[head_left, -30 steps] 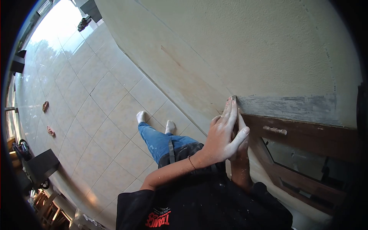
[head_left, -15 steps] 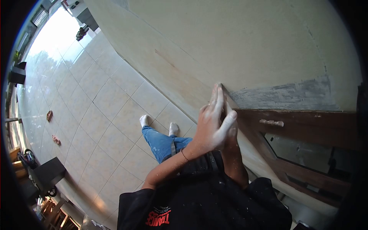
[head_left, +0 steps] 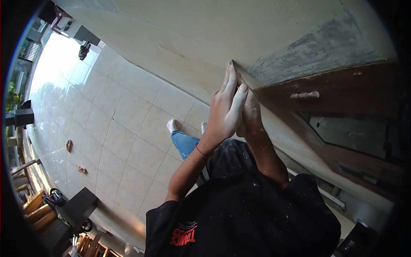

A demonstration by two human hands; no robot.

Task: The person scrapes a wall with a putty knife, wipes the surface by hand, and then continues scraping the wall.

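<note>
My left hand point(head_left: 224, 107) is dusted with white powder, its fingers straight and pressed together, the thumb lying along the other hand. Behind it and palm to palm is my right hand point(head_left: 251, 112), also whitened and partly hidden. A small dark grey tip point(head_left: 232, 63) pokes out at the fingertips; what it belongs to is covered by the hands. Both sets of fingertips are at the wall edge point(head_left: 246, 77), beside a grey patch point(head_left: 308, 53) on the cream wall point(head_left: 205, 30).
A brown wooden frame point(head_left: 342, 83) with a glass pane point(head_left: 346, 130) lies to the right. Pale floor tiles point(head_left: 124, 120) spread left, with a pair of sandals point(head_left: 81, 168) on them. At lower left stands a dark block-shaped object point(head_left: 79, 207) beside wooden pieces point(head_left: 38, 212).
The view has tilted and shifted, so the hands appear higher and slightly left. They stay pressed together at the wall edge, and the grey tip shows more plainly.
</note>
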